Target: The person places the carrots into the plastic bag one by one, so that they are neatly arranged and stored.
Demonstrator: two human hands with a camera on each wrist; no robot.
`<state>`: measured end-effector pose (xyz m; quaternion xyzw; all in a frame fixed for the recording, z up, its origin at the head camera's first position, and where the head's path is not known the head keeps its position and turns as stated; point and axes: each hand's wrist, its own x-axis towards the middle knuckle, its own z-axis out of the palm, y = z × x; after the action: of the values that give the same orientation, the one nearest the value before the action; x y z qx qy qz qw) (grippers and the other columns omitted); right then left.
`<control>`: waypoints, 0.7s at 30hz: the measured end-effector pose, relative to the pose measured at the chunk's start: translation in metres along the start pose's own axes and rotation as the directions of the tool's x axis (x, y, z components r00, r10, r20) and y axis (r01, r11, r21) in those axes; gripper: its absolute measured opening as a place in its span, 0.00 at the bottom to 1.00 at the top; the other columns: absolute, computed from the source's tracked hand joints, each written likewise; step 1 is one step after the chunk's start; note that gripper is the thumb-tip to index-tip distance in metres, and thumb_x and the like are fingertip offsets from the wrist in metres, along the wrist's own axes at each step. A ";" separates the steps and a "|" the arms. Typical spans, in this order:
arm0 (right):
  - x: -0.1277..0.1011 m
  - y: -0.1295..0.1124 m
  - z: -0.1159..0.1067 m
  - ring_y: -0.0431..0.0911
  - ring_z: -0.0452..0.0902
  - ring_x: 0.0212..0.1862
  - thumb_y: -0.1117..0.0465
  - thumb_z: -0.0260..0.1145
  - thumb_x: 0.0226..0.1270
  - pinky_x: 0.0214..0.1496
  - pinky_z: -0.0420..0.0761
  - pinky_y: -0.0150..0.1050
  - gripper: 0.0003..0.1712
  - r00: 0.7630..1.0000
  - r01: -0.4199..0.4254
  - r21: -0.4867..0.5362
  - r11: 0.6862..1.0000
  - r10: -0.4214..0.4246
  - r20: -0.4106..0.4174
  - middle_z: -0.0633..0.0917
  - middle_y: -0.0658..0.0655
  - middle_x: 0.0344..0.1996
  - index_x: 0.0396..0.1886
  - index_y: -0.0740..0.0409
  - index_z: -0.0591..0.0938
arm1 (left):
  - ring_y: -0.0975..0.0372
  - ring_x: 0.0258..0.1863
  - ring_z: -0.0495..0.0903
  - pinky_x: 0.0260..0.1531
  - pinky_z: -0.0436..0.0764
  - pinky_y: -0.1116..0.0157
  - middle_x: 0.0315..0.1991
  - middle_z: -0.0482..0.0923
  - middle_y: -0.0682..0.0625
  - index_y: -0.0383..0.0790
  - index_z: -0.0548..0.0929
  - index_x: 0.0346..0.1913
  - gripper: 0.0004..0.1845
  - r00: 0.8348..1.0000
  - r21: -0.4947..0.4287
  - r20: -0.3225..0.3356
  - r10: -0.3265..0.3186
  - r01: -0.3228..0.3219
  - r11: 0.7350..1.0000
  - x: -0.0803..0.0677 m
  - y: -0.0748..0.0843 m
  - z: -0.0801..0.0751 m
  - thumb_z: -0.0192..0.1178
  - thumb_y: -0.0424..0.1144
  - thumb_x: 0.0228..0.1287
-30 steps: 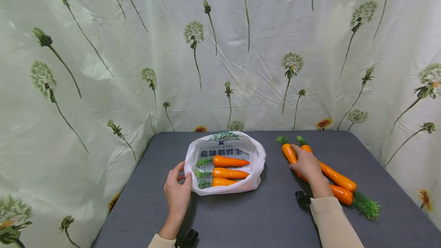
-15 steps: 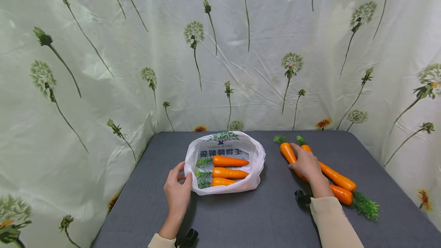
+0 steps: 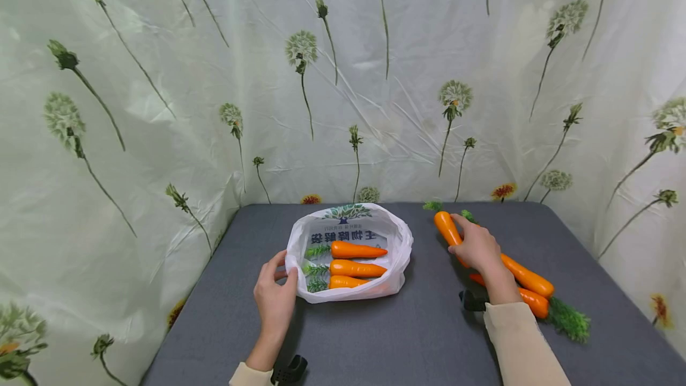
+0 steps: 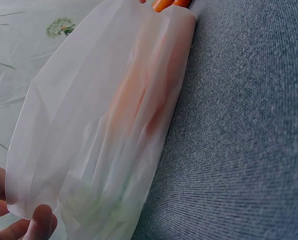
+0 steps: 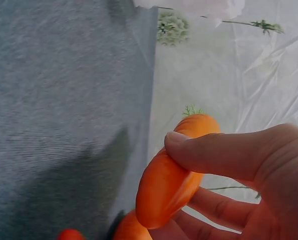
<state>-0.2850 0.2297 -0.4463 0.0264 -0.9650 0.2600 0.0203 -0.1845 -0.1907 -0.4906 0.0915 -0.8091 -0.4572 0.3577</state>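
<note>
Already three carrots (image 3: 356, 267) had been laid side by side in the white bag (image 3: 399, 242) at the middle of the grey surface (image 3: 375, 338), and the bag's near rim was pinched by the left hand (image 3: 274, 296). A fourth carrot (image 3: 447, 228) was gripped between the thumb and curled fingers of the right hand (image 3: 474, 247) and raised clear of the surface, well right of the bag. Two more carrots (image 3: 527, 290) were left lying beside that wrist, nothing blocked the way to the bag, and the flowered curtain (image 3: 161, 76) was hung close behind.
</note>
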 end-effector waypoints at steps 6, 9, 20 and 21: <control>-0.001 -0.013 -0.010 0.50 0.78 0.31 0.59 0.76 0.60 0.29 0.74 0.45 0.50 1.000 -0.008 0.010 1.000 0.008 -0.011 0.85 0.63 0.49 0.79 0.47 0.61 | 0.58 0.35 0.83 0.29 0.80 0.65 0.44 0.82 0.51 0.45 0.85 0.57 0.21 1.000 -0.010 -0.002 0.010 -0.010 1.000 0.000 0.001 0.000 0.70 0.32 0.59; -0.003 -0.020 -0.015 0.52 0.79 0.35 0.58 0.76 0.60 0.30 0.73 0.46 0.50 1.000 0.000 0.007 1.000 0.000 -0.022 0.85 0.64 0.52 0.79 0.46 0.61 | 0.58 0.35 0.83 0.29 0.80 0.66 0.44 0.81 0.50 0.44 0.85 0.57 0.21 1.000 -0.010 0.003 0.008 -0.008 1.000 -0.001 0.001 0.000 0.70 0.32 0.60; -0.012 -0.054 -0.028 0.54 0.78 0.38 0.58 0.75 0.60 0.32 0.73 0.46 0.50 0.995 0.076 0.003 0.997 -0.076 -0.064 0.84 0.62 0.54 0.79 0.43 0.61 | 0.58 0.36 0.82 0.30 0.81 0.65 0.45 0.81 0.50 0.43 0.84 0.57 0.20 1.000 0.001 0.019 -0.014 0.014 1.000 -0.002 0.002 0.000 0.70 0.33 0.61; -0.012 -0.057 -0.029 0.54 0.79 0.38 0.58 0.75 0.60 0.32 0.73 0.46 0.50 0.994 0.084 0.005 0.996 -0.084 -0.066 0.84 0.62 0.54 0.79 0.43 0.61 | 0.58 0.37 0.82 0.30 0.81 0.65 0.45 0.81 0.50 0.43 0.84 0.57 0.20 1.000 0.001 0.020 -0.015 0.015 1.000 -0.002 0.002 0.000 0.70 0.33 0.61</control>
<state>-0.2689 0.1958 -0.3937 0.0585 -0.9609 0.2634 0.0628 -0.1832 -0.1887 -0.4901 0.0931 -0.8123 -0.4602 0.3461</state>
